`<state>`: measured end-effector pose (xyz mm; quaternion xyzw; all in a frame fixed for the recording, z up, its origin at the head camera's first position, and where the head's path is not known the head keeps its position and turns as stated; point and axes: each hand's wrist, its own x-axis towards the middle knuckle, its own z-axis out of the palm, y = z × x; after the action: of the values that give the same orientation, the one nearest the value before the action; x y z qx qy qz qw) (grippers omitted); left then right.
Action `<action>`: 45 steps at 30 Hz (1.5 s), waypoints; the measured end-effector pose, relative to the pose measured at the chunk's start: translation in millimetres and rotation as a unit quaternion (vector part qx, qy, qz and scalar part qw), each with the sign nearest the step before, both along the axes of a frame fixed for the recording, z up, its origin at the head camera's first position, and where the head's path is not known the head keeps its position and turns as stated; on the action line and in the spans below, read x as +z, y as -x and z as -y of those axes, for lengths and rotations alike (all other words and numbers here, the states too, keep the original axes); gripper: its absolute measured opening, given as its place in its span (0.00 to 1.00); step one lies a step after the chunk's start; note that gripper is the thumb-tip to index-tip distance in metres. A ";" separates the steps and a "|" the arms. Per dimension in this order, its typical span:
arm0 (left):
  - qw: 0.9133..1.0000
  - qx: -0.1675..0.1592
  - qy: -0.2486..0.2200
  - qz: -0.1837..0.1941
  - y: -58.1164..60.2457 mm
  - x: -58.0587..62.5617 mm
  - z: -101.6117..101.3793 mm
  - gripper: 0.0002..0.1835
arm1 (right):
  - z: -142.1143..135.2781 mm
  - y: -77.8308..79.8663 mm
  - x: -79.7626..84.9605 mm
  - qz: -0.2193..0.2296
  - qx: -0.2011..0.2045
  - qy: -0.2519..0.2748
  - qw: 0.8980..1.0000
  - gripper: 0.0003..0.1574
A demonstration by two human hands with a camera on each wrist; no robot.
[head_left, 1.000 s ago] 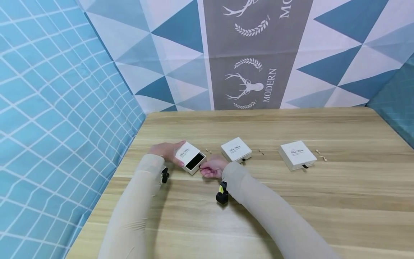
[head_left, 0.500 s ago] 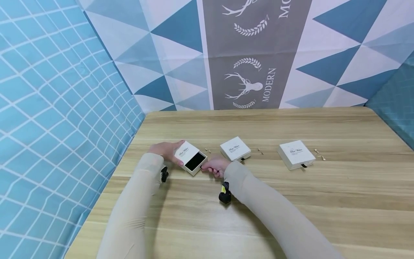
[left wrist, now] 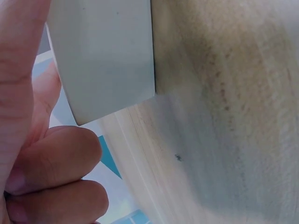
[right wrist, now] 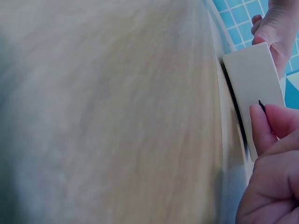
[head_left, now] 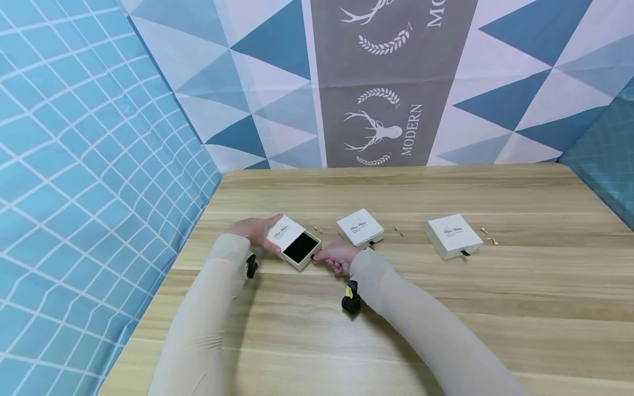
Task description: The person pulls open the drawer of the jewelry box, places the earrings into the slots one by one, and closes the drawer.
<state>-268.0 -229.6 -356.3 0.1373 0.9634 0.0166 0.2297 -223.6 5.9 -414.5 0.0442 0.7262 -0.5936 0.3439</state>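
A white drawer-style gift box [head_left: 286,233] sits at the left of the table, its drawer [head_left: 302,249] pulled partly out and showing a black lining. My left hand [head_left: 253,230] grips the box's sleeve from the left, thumb on the near side. In the left wrist view the box's plain side [left wrist: 103,56] lies between thumb and fingers, with two other fingers curled below. My right hand [head_left: 339,256] pinches the small black ribbon tab [right wrist: 262,106] on the drawer front [right wrist: 252,79] between thumb and forefinger.
Two more white boxes stand to the right, the middle box [head_left: 360,227] and the right box [head_left: 454,236], both closed with black tabs. Small gold-coloured pieces lie beside each box, such as the pieces near the right box [head_left: 490,237]. A patterned cloth [head_left: 277,82] hangs behind the table.
My right hand has moved to the right, drawing the drawer further out of its sleeve, so more black lining shows. My left hand stays on the sleeve.
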 end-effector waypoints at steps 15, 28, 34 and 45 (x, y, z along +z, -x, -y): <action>1.000 0.015 -0.004 0.010 -1.0 2.5 -1.3 0.61 | -8.8 -3.6 4.4 -0.012 0.018 -0.023 1.000 0.08; 1.000 0.014 -0.014 0.013 -1.6 3.0 0.7 0.61 | -12.8 -7.0 10.8 -0.035 0.042 -0.047 0.997 0.16; 1.000 0.003 -0.018 0.012 -3.4 1.3 -1.3 0.60 | -23.6 3.9 32.0 -0.140 0.162 -0.146 0.966 0.14; 1.000 0.006 -0.026 0.004 -5.8 1.0 -1.8 0.59 | -34.6 40.6 76.8 -0.439 0.277 -0.347 0.781 0.14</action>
<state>-262.2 -227.9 -355.2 0.1372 0.9626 0.0436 0.2296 -264.2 40.5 -337.6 -0.3077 0.9364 -0.1361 0.0992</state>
